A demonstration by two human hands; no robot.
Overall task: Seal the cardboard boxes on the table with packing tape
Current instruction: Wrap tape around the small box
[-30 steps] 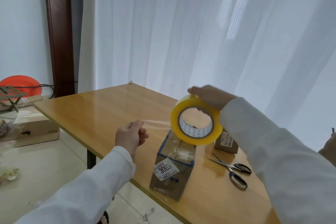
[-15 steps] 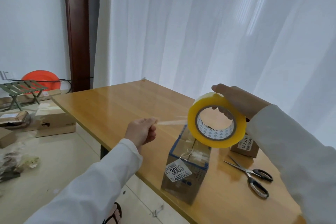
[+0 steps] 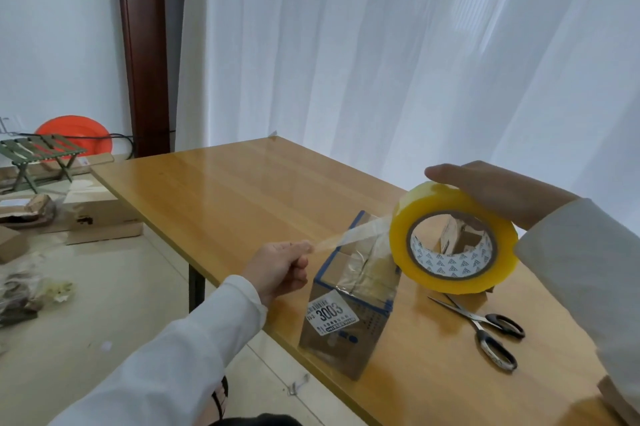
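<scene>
A person in long white sleeves stands at a glossy wooden counter [image 3: 242,190], seen from their own head height. Their right hand [image 3: 491,193] grips a large roll of yellowish packing tape [image 3: 453,238], fingers curled over its top edge, holding it in the air above the counter with the open core facing the viewer. Their left hand [image 3: 280,268] pinches the free end of a clear tape strip [image 3: 343,237] between thumb and curled fingers; the strip stretches from the roll leftward and slightly down to that hand.

Below the strip and the roll a tall cardboard box [image 3: 349,315] stands upright near the front edge of the counter. It has blue edging round its top, a white label reading 3003 on its near face, and crinkled clear tape already across its top flaps. Through the roll's core part of a second, smaller cardboard box [image 3: 457,238] shows, standing on the counter behind the roll; most of it is hidden.

A pair of scissors [image 3: 485,328] with black handles lies flat on the counter to the right of the tall box, apart from it, blades pointing toward the roll.

White curtains [image 3: 381,45] hang behind the counter. On the floor to the left are flat cardboard boxes [image 3: 100,218], a small green folding stool [image 3: 38,148] and an orange round object [image 3: 74,131]
</scene>
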